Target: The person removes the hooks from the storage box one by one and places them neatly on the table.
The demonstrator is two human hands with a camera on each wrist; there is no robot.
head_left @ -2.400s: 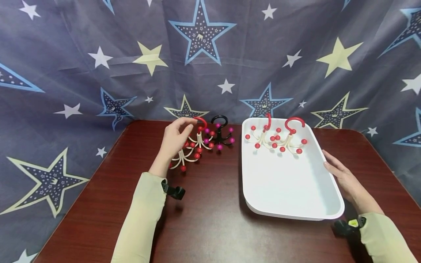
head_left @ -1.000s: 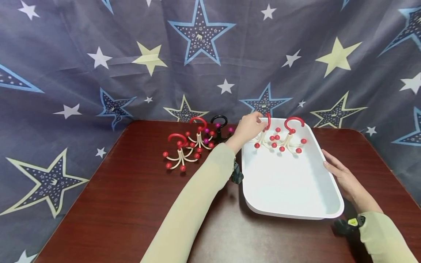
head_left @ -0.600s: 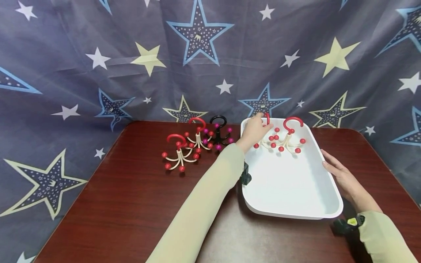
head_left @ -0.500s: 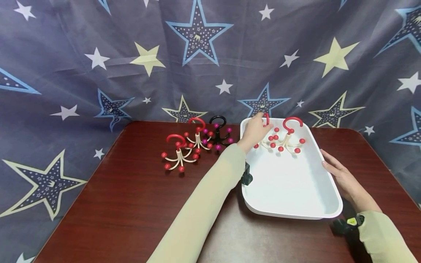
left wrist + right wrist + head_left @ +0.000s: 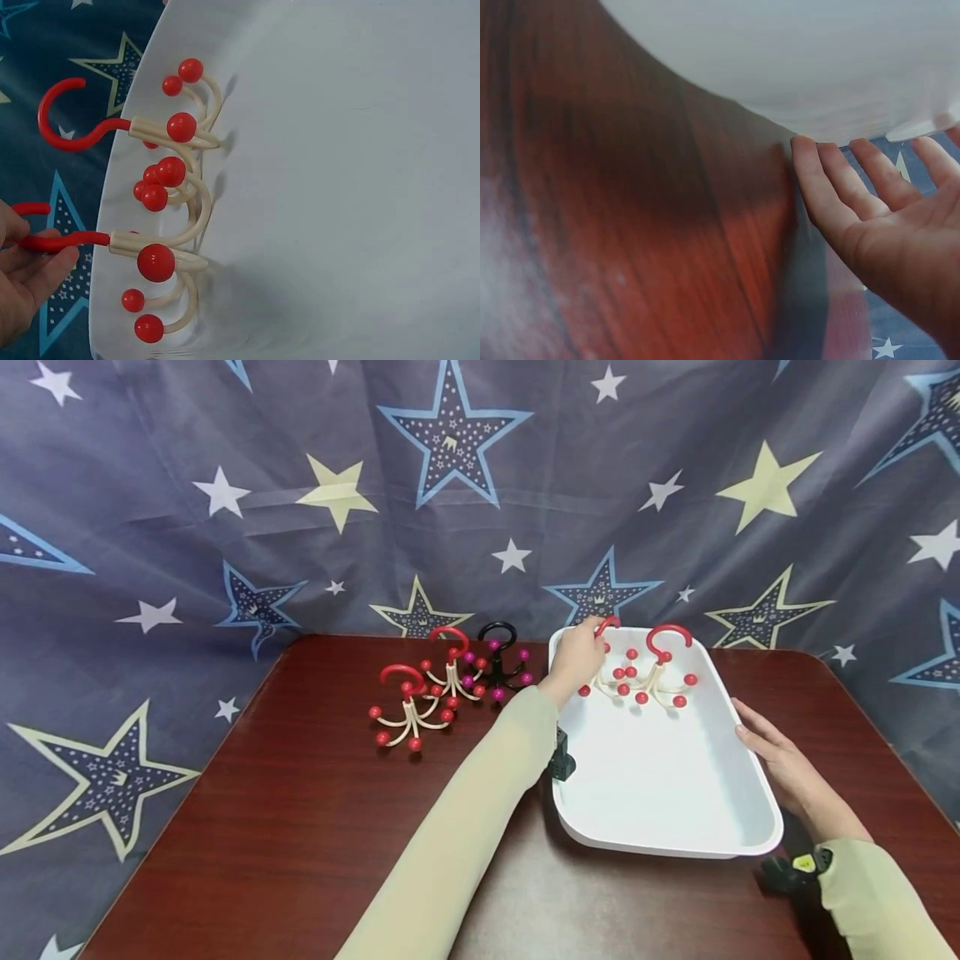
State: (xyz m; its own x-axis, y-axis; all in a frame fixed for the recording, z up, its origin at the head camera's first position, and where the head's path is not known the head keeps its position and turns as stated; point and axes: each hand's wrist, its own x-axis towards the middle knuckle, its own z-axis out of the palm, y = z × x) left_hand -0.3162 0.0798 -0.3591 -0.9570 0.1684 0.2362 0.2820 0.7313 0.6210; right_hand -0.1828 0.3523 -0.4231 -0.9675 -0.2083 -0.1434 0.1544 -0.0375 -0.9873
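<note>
My left hand (image 5: 577, 656) reaches over the back left of a white tray (image 5: 667, 768). Its thumb and fingers pinch the red hook of a cream multi-arm hanger (image 5: 129, 242) with red ball tips. That hanger stands upright inside the tray, partly hidden by the hand in the head view. A matching hanger (image 5: 657, 678) stands just right of it, their ball-tipped arms overlapping. My right hand (image 5: 783, 768) is at the tray's right side; in the right wrist view, its extended fingers (image 5: 821, 180) reach the underside of the rim.
On the brown table (image 5: 300, 827), left of the tray, stand two more red-and-cream hangers, one nearer (image 5: 411, 714) and one behind (image 5: 452, 677). Beside them is a black hanger (image 5: 497, 668) with magenta balls. A star-patterned curtain (image 5: 465, 543) hangs behind the table.
My left hand went from the hangers on the table across to the tray's left hanger. Its fingers have closed on the hook, which has turned. The right hand stays at the tray.
</note>
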